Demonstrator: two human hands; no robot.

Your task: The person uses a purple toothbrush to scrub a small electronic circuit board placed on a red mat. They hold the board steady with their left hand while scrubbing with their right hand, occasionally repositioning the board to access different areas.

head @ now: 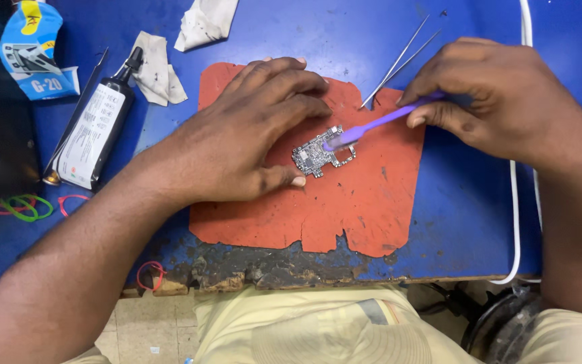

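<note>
A small grey circuit board (pixel 318 156) lies on an orange-red mat (pixel 365 209) in the middle of a blue worktable. My left hand (pixel 250 131) rests flat on the mat, its thumb and fingertips pinning the board's left edge. My right hand (pixel 500 94) grips a purple brush (pixel 378 123) by its handle. The brush's head touches the top right of the board.
Metal tweezers (pixel 399 64) lie at the mat's top right corner. A black glue tube (pixel 99 125) with a white label lies to the left, near crumpled cloths (pixel 159 67) and a blue packet (pixel 35 50). Rubber bands (pixel 25 205) sit far left. A white cable (pixel 516 222) runs along the right.
</note>
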